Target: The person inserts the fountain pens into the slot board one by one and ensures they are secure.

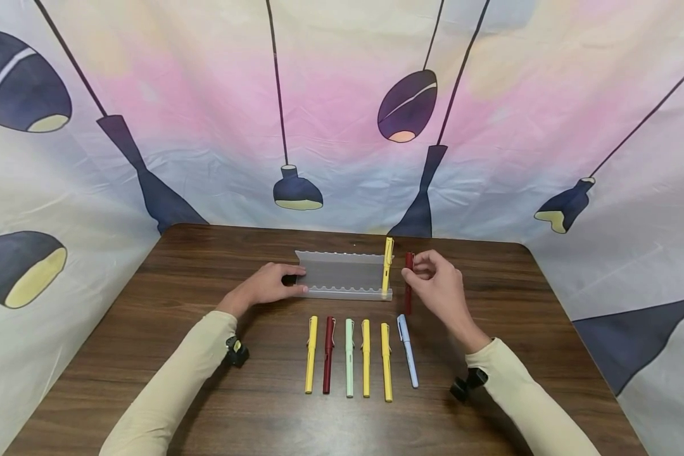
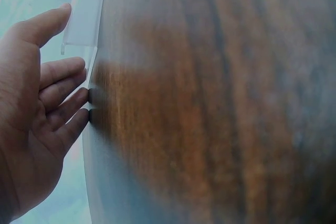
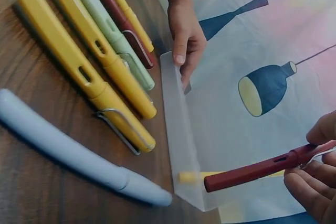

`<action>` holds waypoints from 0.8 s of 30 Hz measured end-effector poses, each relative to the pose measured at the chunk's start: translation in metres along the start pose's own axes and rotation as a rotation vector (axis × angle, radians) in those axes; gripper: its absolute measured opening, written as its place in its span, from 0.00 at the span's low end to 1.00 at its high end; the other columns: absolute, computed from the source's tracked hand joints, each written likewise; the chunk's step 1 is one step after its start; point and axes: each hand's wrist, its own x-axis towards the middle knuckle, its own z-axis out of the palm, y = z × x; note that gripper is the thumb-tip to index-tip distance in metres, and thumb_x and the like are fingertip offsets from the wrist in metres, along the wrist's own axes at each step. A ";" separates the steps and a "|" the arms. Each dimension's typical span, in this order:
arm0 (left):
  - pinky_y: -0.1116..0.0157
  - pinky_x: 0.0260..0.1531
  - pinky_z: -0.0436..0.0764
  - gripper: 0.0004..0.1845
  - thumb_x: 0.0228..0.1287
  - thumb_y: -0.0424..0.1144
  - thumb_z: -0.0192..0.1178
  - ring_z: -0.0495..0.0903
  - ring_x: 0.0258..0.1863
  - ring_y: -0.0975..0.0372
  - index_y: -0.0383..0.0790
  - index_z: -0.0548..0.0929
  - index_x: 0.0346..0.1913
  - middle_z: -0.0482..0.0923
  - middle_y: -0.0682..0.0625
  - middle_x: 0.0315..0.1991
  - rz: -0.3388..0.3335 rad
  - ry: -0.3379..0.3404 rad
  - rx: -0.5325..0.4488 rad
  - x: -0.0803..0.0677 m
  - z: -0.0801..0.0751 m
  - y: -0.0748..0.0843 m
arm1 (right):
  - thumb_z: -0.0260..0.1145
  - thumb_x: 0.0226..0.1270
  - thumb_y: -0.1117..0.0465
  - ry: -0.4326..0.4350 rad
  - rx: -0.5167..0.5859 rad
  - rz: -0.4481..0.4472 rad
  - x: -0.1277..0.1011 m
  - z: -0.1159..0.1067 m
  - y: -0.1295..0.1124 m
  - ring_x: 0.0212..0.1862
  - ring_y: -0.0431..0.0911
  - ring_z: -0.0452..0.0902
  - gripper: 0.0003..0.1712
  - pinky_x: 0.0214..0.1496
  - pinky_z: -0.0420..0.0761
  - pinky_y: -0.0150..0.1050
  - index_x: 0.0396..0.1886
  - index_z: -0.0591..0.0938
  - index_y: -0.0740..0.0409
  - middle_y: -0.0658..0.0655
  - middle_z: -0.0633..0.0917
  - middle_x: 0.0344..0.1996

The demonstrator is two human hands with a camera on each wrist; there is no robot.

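Observation:
A clear plastic pen rack (image 1: 342,294) with scalloped edges lies on the table. One yellow pen (image 1: 387,269) rests across its right end. At the rack's left end is my left hand (image 1: 266,283), its thumb and fingers extended and touching the plastic. My right hand (image 1: 441,288) pinches a dark red pen (image 3: 247,174) near its clip end between thumb and fingers. That pen is just right of the rack, apart from the yellow one in the head view.
In front of the rack lies a row of pens: a yellow pen (image 1: 311,354), a dark red pen (image 1: 327,356), a mint green pen (image 1: 349,361), two more yellow pens (image 1: 366,361) and a tilted light blue pen (image 1: 409,356). Behind the wooden table (image 1: 234,405) hangs a lamp-patterned cloth (image 1: 216,95).

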 end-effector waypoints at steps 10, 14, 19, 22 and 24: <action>0.46 0.64 0.75 0.34 0.69 0.61 0.63 0.75 0.68 0.48 0.40 0.80 0.67 0.77 0.42 0.68 -0.006 -0.006 -0.002 0.000 -0.001 0.001 | 0.76 0.64 0.54 0.018 -0.005 -0.078 0.019 0.005 -0.013 0.35 0.47 0.88 0.25 0.35 0.86 0.44 0.55 0.75 0.54 0.55 0.89 0.35; 0.47 0.65 0.75 0.34 0.69 0.61 0.63 0.75 0.68 0.49 0.40 0.80 0.67 0.77 0.43 0.68 -0.011 -0.010 -0.002 0.000 -0.001 0.000 | 0.75 0.66 0.56 0.030 -0.030 -0.143 0.026 0.009 -0.015 0.33 0.47 0.87 0.30 0.32 0.83 0.42 0.64 0.74 0.53 0.55 0.88 0.33; 0.47 0.65 0.75 0.33 0.68 0.61 0.64 0.75 0.68 0.50 0.41 0.81 0.67 0.77 0.43 0.68 -0.017 -0.013 -0.003 0.002 0.000 -0.002 | 0.74 0.67 0.57 0.032 -0.047 -0.194 0.034 0.016 -0.014 0.32 0.47 0.85 0.27 0.30 0.82 0.43 0.63 0.76 0.53 0.56 0.87 0.33; 0.47 0.64 0.75 0.33 0.69 0.60 0.64 0.75 0.68 0.49 0.40 0.81 0.67 0.77 0.43 0.68 -0.019 -0.015 -0.006 0.002 0.000 -0.001 | 0.75 0.67 0.56 0.029 -0.046 -0.203 0.038 0.022 -0.012 0.32 0.46 0.86 0.26 0.31 0.84 0.44 0.62 0.77 0.52 0.56 0.87 0.33; 0.47 0.64 0.76 0.33 0.69 0.61 0.63 0.75 0.68 0.49 0.40 0.81 0.67 0.77 0.43 0.68 -0.020 -0.016 -0.004 0.002 0.000 -0.001 | 0.75 0.66 0.56 0.033 -0.046 -0.211 0.040 0.026 -0.010 0.32 0.46 0.86 0.26 0.32 0.85 0.44 0.61 0.77 0.53 0.56 0.87 0.33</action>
